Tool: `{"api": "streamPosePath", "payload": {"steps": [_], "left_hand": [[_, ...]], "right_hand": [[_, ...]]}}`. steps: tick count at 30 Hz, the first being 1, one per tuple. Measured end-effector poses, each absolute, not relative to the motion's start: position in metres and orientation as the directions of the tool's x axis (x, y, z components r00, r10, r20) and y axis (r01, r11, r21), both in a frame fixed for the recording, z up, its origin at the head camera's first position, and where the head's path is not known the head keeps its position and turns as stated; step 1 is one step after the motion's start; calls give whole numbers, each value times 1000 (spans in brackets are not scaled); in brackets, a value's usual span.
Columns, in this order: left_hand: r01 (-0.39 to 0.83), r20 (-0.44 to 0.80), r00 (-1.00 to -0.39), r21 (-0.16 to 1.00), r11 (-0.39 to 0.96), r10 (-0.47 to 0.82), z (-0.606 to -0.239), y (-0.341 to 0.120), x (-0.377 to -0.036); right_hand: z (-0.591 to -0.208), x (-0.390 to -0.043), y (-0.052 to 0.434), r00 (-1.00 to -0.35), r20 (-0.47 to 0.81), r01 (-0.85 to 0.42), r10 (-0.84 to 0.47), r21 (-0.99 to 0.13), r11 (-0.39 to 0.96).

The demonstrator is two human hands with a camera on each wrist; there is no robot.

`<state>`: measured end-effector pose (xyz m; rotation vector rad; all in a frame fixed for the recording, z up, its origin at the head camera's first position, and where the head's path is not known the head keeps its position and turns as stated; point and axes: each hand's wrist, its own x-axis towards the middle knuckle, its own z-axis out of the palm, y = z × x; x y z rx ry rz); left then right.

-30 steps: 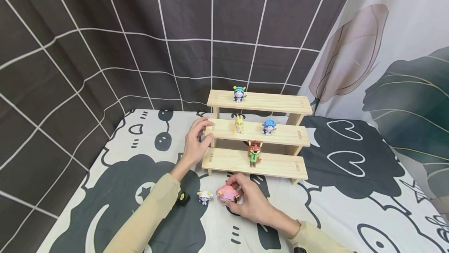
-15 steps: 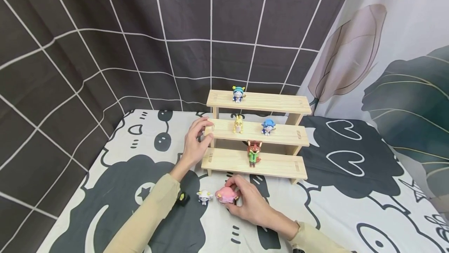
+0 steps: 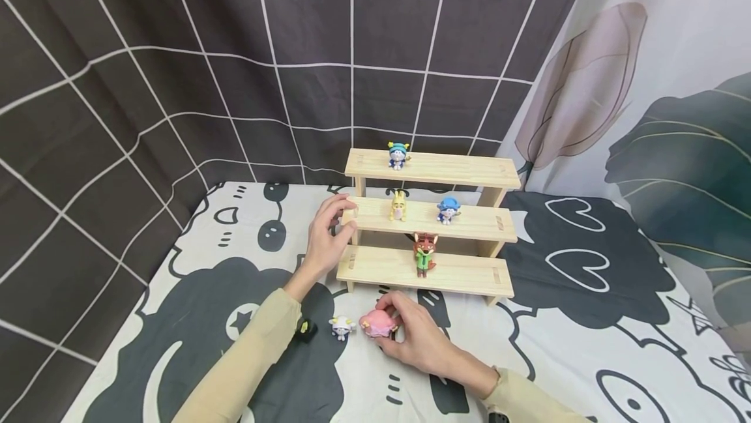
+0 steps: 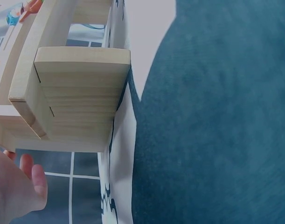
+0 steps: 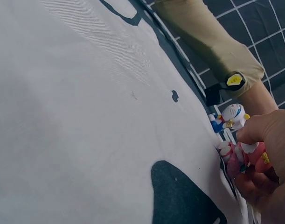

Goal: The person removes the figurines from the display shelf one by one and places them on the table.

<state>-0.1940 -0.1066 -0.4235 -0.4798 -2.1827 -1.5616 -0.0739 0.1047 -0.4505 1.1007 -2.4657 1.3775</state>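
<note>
A three-step wooden shelf [image 3: 463, 276] stands on the patterned cloth. My left hand [image 3: 330, 235] grips the left end of its middle step [image 4: 81, 88], thumb in front, fingers on top. Low on the cloth before the shelf, my right hand [image 3: 411, 335] pinches a pink figurine [image 3: 377, 323] [image 5: 247, 158]. A small white figurine [image 3: 342, 328] [image 5: 232, 116] stands just left of it. On the shelf stand a fox figurine [image 3: 425, 253] on the bottom step, a yellow one [image 3: 399, 206] and a blue one [image 3: 448, 210] on the middle, and a blue-hatted one [image 3: 398, 156] on top.
A black-and-white cartoon cloth [image 3: 587, 319] covers the table. A dark grid-pattern curtain [image 3: 235, 64] hangs behind and to the left, and a leaf-print curtain [image 3: 663, 116] to the right. A small black tag with a yellow mark [image 3: 305, 330] sits at my left sleeve cuff.
My right hand has shifted its fingers a little on the pink figurine, which stays low on the cloth. The left hand has kept its hold on the shelf.
</note>
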Motion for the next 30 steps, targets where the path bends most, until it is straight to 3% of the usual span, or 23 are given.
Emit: {"api": "streamPosePath", "payload": {"steps": [16,23,30], "left_hand": [[489,504,-863,817,305,35,-422,-107,-194],[486,502,-864,817,309,32,-424,-107,-194],[493,509,-860,814,307,29,-425,-107,-195]], "right_hand": [[-448,-74,111,-742,372,-616,-558,-706,349],[-441,-72,120,-778,314,-558,-545,-745,367],[-428,-74,135,-748,373,-597,-550,-739,312]]}}
